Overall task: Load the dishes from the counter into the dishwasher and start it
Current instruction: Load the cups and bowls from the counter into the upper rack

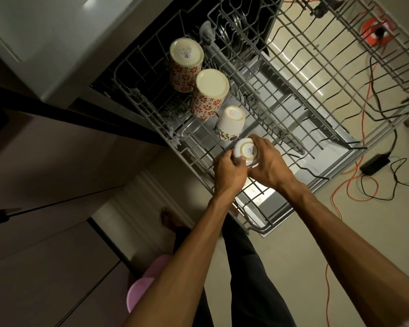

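1. Dishwasher (265, 67) open, two wire racks pulled out. Upper rack (151, 100) sits under the hands; lower rack (340, 55) extends up and right, looks bare apart from tines.
2. Desk (33, 38) edge at top left, pale slab; no dishes visible on the part in view.
3. Floor to the right carries an orange cable (350, 185), black cables and a black power brick (374, 164), near the door corner. Trip risk if stepping right.
4. Upper rack holds a row of upturned cups: two red-flower mugs (187, 64) (209, 94), touching, then a white floral cup (230, 123) just beside.
5. Small white cup (245, 152), upside down, next in the row, nearly touching the floral cup. It is in both hands at the rack's near end.
6. Left hand (229, 171) grips the cup's side, thumb on its base rim. Right hand (268, 165) curls round the far side.
7. Step, as judged: seating this cup on the rack tines. Next needs a level set-down, then release both hands without knocking the neighbour.
8. Room: rack wires open to the right of the row; rack front edge close to the wrists, so little space toward the body.
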The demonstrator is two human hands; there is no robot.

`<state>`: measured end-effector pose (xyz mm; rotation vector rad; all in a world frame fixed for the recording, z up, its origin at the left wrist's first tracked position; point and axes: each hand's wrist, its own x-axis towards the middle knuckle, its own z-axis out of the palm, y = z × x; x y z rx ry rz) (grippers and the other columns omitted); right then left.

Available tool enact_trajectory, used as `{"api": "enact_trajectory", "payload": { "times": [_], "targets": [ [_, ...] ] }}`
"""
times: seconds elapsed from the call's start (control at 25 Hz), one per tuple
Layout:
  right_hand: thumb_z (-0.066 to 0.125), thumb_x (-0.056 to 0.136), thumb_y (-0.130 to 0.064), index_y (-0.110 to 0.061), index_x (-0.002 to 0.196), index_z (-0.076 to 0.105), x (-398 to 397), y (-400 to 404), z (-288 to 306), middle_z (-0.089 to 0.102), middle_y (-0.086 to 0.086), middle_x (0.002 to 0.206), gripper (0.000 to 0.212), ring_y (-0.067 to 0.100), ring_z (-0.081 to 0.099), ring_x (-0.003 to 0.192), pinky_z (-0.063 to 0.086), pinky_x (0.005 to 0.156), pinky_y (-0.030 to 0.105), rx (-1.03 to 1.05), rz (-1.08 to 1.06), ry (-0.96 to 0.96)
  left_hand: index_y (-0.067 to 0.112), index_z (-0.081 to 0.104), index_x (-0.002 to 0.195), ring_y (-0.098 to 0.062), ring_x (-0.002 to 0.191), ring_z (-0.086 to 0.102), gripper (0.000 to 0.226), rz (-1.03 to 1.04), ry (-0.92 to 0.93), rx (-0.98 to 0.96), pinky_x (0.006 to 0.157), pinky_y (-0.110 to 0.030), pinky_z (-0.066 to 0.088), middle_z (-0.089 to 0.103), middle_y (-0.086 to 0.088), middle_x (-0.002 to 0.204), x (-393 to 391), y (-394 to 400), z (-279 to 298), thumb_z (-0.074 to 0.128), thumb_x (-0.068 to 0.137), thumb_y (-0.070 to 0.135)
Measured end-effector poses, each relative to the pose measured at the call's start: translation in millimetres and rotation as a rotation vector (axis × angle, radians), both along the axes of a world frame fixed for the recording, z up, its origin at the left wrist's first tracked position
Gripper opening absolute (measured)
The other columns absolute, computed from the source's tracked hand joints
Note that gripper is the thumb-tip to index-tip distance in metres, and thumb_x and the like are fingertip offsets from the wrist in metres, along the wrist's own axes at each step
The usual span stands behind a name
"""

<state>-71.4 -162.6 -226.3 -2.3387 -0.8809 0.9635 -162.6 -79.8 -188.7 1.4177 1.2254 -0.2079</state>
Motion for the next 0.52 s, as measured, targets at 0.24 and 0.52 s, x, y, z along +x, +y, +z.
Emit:
{"api": "enact_trajectory", "payload": {
  "times": [0.24,0.52],
  "targets": [
    [0.082,0.073,-0.027,-0.006,0.147,0.031,-3.8,2.8,12.5,0.042,0.018,0.142,0.092,0.033,0.046,0.126,0.042,0.103,0.038,-0.047,-0.018,0.029,0.018,0.054,0.134,-0.021,0.122,0.053,0.037,0.003,0.026,-0.009,0.089,-0.022,0.043,0.056,-0.007,0.133,1.5,1.3,5.4,0.049,0.099,0.011],
    [0.072,0.085,-0.04,-0.007,0.149,0.028,-4.4,-4.8,55.8,0.038,0.014,0.15,0.085,0.028,0.039,0.136,0.032,0.105,0.031,-0.036,-0.092,0.04,0.016,0.038,0.148,-0.022,0.137,0.04,0.051,-0.178,-0.035,0.2,0.111,-0.042,0.039,0.041,-0.008,0.149,-10.1,4.6,42.1,0.05,0.098,0.014]
  ]
}}
